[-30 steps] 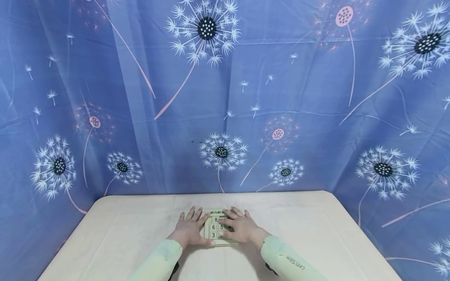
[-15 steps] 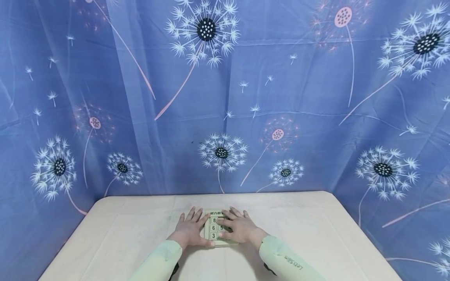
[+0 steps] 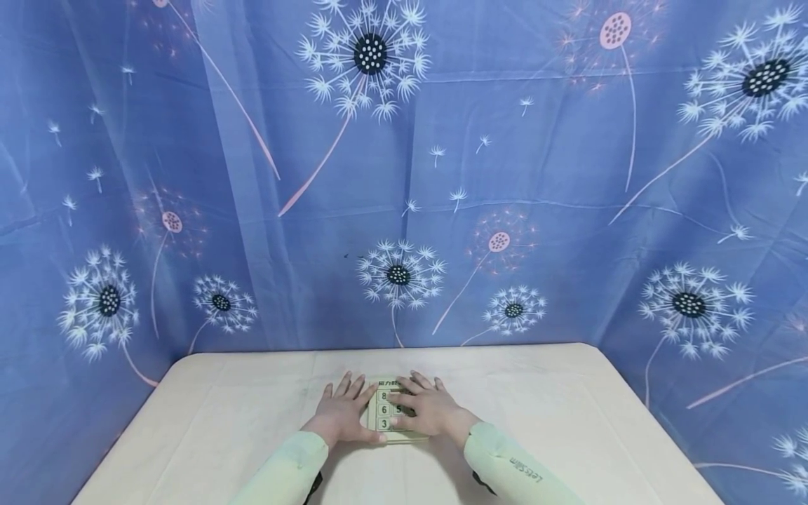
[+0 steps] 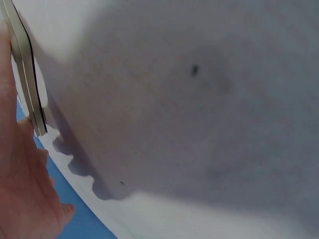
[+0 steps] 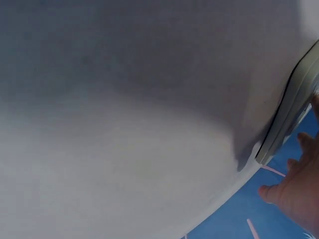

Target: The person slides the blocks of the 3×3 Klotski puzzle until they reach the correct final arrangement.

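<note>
A pale green number sliding puzzle lies flat on the table, with printed characters along its top. Tiles 8, 6 and 3 line its left column, and part of tile 5 shows beside them. My left hand rests at the board's left side, fingers spread, index finger at the upper left edge and thumb at the lower edge. Over the right part lies my right hand, its index finger and thumb on the tiles; it covers most of the right-hand tiles. Both wrist views catch only the board's side.
The table has a cream cover. Blue curtains with dandelion prints stand behind it and at both sides. Pale green sleeves cover the forearms.
Tile 8 has slid slightly left, into line with tiles 6 and 3. My right hand has shifted a little left with it. The left hand has stayed in place.
</note>
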The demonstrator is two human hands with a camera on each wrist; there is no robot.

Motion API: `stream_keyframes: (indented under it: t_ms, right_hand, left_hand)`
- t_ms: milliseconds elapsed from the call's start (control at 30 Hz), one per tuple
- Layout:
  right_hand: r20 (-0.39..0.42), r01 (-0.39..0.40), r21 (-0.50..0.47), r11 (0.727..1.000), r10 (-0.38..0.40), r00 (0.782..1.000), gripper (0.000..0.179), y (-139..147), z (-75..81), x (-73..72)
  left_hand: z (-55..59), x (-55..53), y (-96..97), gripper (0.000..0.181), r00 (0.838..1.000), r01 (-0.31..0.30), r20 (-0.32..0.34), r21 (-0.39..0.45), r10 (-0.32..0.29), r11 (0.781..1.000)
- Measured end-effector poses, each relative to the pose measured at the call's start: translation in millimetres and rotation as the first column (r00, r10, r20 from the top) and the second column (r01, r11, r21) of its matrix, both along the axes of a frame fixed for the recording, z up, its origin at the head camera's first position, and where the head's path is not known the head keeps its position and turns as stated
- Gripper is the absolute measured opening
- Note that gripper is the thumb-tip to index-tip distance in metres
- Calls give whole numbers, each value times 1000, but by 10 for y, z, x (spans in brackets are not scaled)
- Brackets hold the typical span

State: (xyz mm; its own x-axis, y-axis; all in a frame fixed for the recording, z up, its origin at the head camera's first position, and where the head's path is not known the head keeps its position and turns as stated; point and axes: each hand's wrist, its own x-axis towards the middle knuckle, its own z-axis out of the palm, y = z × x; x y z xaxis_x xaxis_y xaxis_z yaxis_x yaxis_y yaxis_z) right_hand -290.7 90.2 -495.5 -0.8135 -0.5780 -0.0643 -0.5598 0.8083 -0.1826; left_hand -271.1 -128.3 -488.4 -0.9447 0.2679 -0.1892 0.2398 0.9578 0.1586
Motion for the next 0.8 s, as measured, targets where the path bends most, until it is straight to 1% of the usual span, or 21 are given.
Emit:
stream_keyframes:
  t_ms: [200,433,633,800]
  right_hand:
    - [0,-8,-14,1000,8,1000,55,19,-27,16]
    - [-12,-11,-29,1000,11,1000,57,46,-2,16]
    - [4,11,-50,999,-11,1000,60,168,-29,21]
    - [-4,13,-70,997,-13,1000,60,280,-49,26]
  left_hand:
    - [-32,8,19,105,1000,-2,2,-9,2,1000]
    - [-15,3,16,106,1000,1,-12,-13,-1,1000]
    - [-14,-6,10,106,1000,-4,-15,-2,4,1000]
    - [-26,-22,5,108,1000,-8,-6,-1,8,1000]
